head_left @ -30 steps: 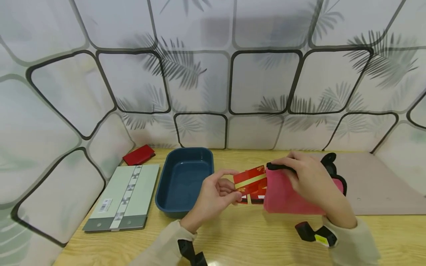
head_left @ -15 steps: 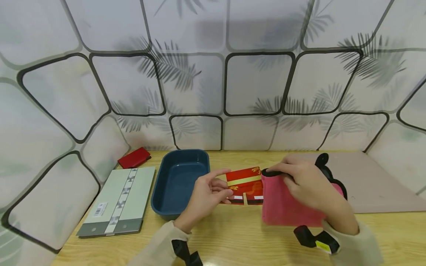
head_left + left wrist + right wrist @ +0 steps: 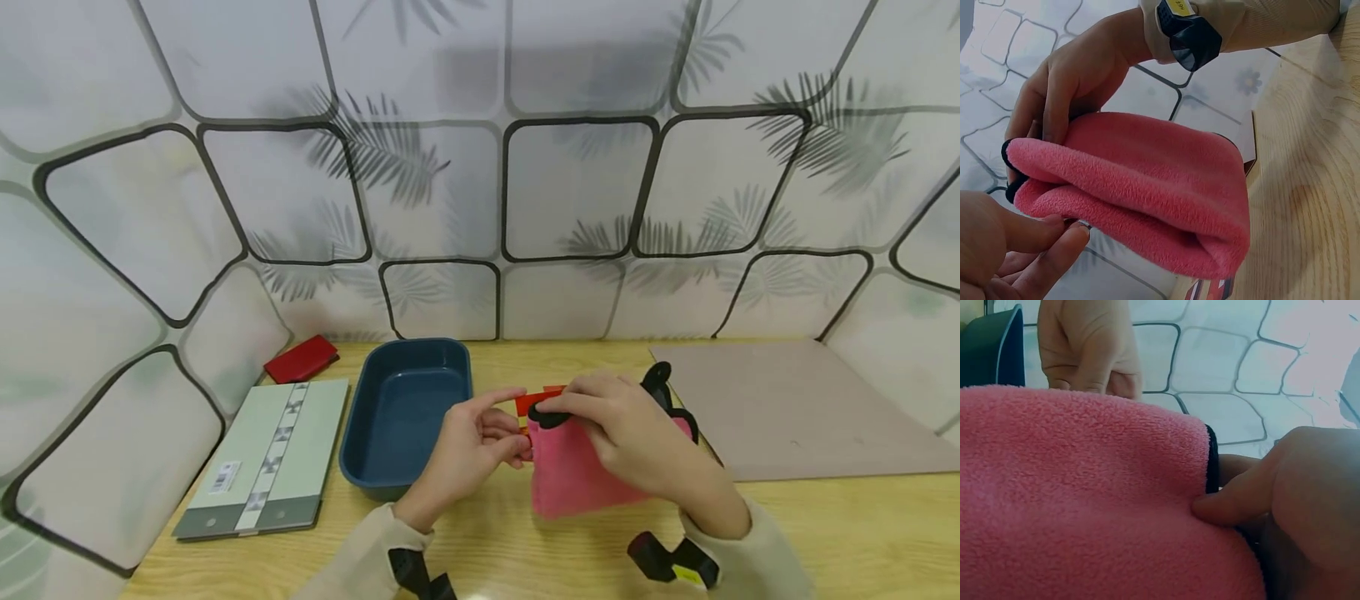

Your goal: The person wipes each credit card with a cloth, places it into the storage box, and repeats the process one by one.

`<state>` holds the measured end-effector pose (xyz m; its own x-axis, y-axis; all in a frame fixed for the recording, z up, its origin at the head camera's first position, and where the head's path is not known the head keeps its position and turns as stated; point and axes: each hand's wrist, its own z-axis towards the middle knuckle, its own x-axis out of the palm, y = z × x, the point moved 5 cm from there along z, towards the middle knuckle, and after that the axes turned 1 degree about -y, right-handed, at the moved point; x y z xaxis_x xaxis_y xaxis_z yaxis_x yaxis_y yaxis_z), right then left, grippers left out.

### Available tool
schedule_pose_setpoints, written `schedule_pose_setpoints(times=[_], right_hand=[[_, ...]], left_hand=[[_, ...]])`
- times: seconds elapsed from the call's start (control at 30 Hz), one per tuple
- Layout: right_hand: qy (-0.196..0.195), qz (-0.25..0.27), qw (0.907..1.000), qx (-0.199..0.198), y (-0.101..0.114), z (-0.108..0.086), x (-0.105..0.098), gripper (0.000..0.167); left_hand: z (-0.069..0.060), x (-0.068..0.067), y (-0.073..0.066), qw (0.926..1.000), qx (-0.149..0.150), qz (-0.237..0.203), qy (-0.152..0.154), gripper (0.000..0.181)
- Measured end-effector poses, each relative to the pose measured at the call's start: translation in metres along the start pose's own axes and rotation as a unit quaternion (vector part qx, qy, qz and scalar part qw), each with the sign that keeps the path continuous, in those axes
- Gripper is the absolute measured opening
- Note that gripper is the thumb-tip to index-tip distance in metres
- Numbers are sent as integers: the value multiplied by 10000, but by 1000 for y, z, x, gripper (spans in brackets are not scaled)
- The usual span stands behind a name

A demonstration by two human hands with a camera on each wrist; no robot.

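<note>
Presently, head view: right hand (image 3: pixel 618 429) pinches the pink cloth (image 3: pixel 564 479) inside the bench's (image 3: pixel 495 550) back edge; left hand (image 3: pixel 461 446) apparently pinches a red card (image 3: pixel 528 405). Left wrist view: contact mostly hidden. Right wrist view: slack cloth could sag, snagging the card.

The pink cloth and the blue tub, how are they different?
The pink cloth is fuzzy, but the blue tub looks smooth.
The cloth is folded and bends softly, while the tub keeps a stiff, open box shape.
The cloth has a black edge; the tub is dark blue all over.
The right hand holds the cloth, while the tub stands on the table.
Both are mostly one colour.
</note>
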<state>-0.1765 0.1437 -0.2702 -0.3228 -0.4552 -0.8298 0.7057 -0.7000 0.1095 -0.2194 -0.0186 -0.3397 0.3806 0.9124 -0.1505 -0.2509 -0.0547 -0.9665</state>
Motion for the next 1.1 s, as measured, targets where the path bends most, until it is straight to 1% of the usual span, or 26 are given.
schedule_pose_setpoints(times=[0.07, 0.2, 0.3, 0.4, 0.5, 0.63, 0.8, 0.97, 1.1], right_hand=[[-100, -104, 9999, -45, 1, 1, 2, 40], [-426, -269, 9984, -273, 2, 2, 5, 40], [-675, -303, 9962, -461, 3, 2, 7, 41], [-793, -283, 9948, -572, 3, 3, 9, 39], [-773, -239, 9949, -593, 2, 4, 12, 33], [-692, -171, 9960, -546, 0, 5, 15, 25], [-699, -111, 9962, -502, -5, 6, 17, 24], [-662, -228, 9972, -267, -10, 5, 17, 24], [-619, -269, 9976, -154, -15, 3, 13, 25]], left_hand=[[-1, 0, -2, 9999, 95, 88, 40, 53], [-1, 0, -4, 9994, 226, 220, 137, 53], [-2, 0, -6, 9990, 286, 281, 192, 52], [-3, 0, -6, 9986, 326, 344, 241, 51], [-3, 1, -6, 9982, 356, 409, 267, 50], [-4, 1, -5, 9983, 369, 362, 264, 50], [-4, 1, -5, 9985, 380, 329, 225, 50], [-3, 0, -4, 9989, 314, 308, 140, 49], [-2, 0, -4, 9992, 280, 255, 135, 49]])
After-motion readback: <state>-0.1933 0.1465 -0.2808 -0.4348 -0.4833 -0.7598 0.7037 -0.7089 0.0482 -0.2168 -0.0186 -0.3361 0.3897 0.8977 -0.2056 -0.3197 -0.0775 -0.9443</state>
